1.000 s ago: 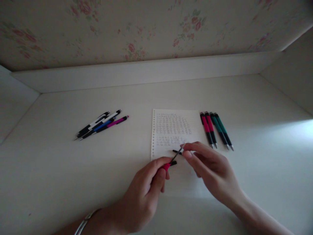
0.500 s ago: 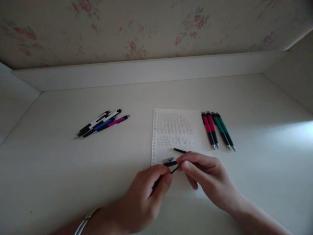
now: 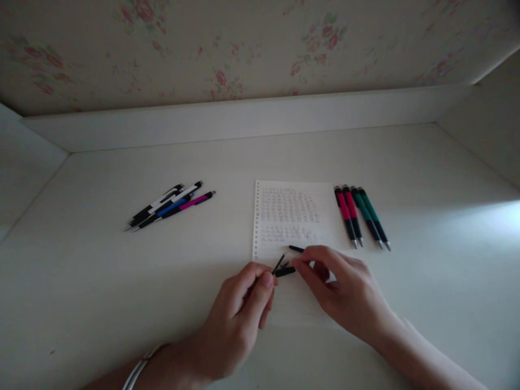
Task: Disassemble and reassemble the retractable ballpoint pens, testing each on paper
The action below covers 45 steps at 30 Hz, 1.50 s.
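My left hand point(image 3: 244, 314) pinches a thin dark pen refill point(image 3: 279, 264) between thumb and forefinger, its pale tip pointing up and away. To the right, my right hand point(image 3: 345, 287) has thumb and forefinger pressed together just beyond that tip; whatever they may hold is too small to make out. Beneath and between the hands, black pen barrel parts point(image 3: 286, 272) lie on the sheet of written paper point(image 3: 292, 211). Another black pen part point(image 3: 296, 248) reaches out from behind my right fingers, which partly hide it.
At the left lies a loose pile of pens point(image 3: 170, 207) in white, blue and purple with black grips. Right of the paper, two red pens point(image 3: 348, 216) and two green pens point(image 3: 370, 218) rest side by side. A raised white ledge point(image 3: 244, 119) borders the white desk at the back.
My hands have drawn apart a little. The refill, earlier between both hands, is now in my left hand alone, its tip tilted up, and more of the black parts shows.
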{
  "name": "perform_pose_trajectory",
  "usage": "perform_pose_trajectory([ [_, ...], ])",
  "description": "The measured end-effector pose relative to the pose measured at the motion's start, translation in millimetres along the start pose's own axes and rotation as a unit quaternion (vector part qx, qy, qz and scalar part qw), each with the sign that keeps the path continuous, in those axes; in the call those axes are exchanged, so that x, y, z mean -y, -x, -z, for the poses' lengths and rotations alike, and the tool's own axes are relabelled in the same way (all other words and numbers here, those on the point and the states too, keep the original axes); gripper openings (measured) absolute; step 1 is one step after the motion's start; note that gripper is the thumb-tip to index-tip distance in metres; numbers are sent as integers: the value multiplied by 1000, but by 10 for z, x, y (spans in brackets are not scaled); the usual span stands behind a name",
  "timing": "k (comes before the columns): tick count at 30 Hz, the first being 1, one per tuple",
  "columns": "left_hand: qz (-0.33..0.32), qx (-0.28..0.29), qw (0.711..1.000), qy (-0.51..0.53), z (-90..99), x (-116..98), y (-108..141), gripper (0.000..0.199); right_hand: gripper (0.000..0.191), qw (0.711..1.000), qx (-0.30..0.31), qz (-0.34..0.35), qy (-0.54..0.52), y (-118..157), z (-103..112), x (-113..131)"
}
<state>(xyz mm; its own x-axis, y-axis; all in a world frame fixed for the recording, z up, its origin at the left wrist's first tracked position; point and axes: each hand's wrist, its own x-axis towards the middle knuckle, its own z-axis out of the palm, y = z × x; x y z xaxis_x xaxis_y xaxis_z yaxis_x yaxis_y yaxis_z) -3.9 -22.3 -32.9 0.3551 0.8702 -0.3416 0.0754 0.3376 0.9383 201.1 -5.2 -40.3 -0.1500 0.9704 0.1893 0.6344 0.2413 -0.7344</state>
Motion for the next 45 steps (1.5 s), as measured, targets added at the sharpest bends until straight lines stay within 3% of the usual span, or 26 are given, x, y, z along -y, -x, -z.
perform_pose_trajectory([
  [3,0,0,1000,-4,1,16,-4,43,14,993,50,85,67,-6,3,-17],
  [9,5,4,1000,-11,11,20,-2,44,17,991,50,95,85,-23,11,-40],
  [14,0,14,999,-40,11,-33,-12,44,12,999,14,0,-47,-2,65,66],
  [18,-48,32,993,-100,2,-65,-21,38,29,955,134,-106,-241,-28,100,157],
  [21,-85,46,985,-140,-1,-61,-30,31,37,922,164,-137,-322,-39,80,174],
  [24,-97,33,982,-157,1,-33,-33,28,35,913,132,-166,-348,-40,65,162],
  [31,-87,1,977,-194,14,-33,-5,21,27,891,-67,-205,-399,-128,182,61],
  [34,-105,4,977,-186,17,-52,-5,24,26,917,-95,-202,-331,-162,230,-9],
  [39,-97,-4,987,-131,14,32,-7,30,35,979,-91,-176,-57,-166,228,-102],
  [42,-75,-12,993,-94,9,120,-2,28,45,986,-86,-117,81,-170,203,-156],
  [45,-74,-15,995,-72,9,171,6,21,38,984,-63,-60,156,-168,170,-220],
])
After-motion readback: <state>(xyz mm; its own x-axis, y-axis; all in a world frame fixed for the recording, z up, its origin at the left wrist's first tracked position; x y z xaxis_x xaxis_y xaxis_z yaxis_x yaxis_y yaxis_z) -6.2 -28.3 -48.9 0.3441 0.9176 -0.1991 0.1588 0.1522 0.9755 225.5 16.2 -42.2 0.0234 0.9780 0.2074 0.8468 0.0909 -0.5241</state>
